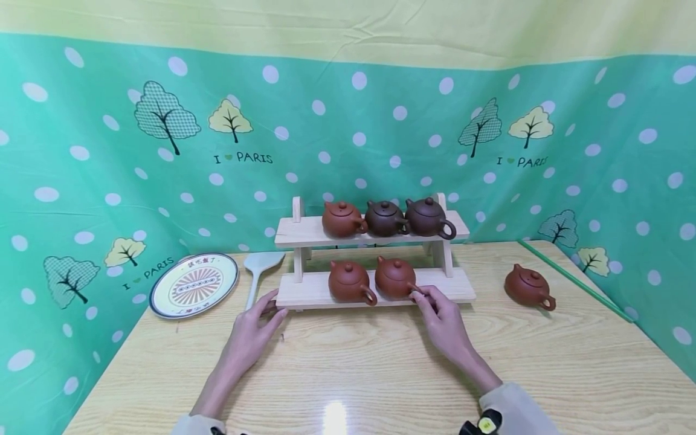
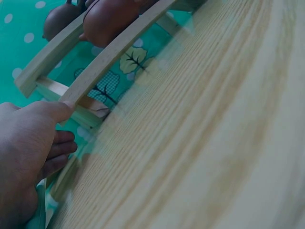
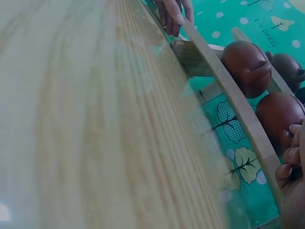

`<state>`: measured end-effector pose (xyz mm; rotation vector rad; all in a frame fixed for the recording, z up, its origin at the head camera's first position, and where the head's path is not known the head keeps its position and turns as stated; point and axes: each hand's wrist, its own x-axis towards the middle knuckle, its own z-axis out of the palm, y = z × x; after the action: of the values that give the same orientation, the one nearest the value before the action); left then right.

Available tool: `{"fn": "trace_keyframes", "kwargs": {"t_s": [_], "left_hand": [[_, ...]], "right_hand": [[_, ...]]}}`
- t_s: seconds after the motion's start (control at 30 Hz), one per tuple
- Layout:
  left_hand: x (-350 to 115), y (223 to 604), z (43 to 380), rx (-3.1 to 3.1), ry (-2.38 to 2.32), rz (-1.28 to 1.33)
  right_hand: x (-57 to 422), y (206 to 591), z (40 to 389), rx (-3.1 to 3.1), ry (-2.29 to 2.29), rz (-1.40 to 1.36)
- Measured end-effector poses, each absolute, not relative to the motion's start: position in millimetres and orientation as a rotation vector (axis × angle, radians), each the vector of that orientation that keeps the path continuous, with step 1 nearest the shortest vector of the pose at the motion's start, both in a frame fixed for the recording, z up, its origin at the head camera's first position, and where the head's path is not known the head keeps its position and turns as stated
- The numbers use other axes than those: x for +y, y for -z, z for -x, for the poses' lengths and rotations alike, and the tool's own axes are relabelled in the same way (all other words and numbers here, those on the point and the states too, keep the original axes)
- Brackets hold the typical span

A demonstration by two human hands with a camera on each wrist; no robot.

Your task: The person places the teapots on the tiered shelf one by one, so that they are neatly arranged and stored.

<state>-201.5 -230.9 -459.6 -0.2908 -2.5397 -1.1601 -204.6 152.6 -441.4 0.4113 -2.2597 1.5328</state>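
A two-tier wooden display rack (image 1: 310, 291) stands on the table. My left hand (image 1: 252, 335) grips the left end of its lower board, and in the left wrist view the thumb of this hand (image 2: 33, 138) lies against the board's corner. On the lower board sit a reddish-brown teapot (image 1: 348, 281) and, to its right, a second reddish-brown teapot (image 1: 395, 278). My right hand (image 1: 447, 323) pinches that second teapot's handle. The upper board carries a reddish-brown teapot (image 1: 341, 220) and two dark brown teapots, one in the middle (image 1: 383, 219) and one at right (image 1: 426, 217).
Another reddish-brown teapot (image 1: 526, 286) rests on the table to the right, near a green stick (image 1: 576, 281). At left, a patterned plate (image 1: 194, 286) and a pale spatula (image 1: 261, 263) lie beside the rack. A green dotted curtain (image 1: 359, 139) hangs behind and along the sides.
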Motion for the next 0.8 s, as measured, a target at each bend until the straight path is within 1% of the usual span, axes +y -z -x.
{"fn": "trace_keyframes", "kwargs": {"t_s": [0.47,0.8], "left_hand": [[-230.7,459.4,201.6,-2.545,1.151,0.293],[-231.1,459.4,201.5,-2.547,1.161,0.291]], "right_hand": [[153.3,438.8,204.6,-2.238,-1.579,-0.411],[171.1,434.7,202.5,-2.274,-1.583,-0.358]]}}
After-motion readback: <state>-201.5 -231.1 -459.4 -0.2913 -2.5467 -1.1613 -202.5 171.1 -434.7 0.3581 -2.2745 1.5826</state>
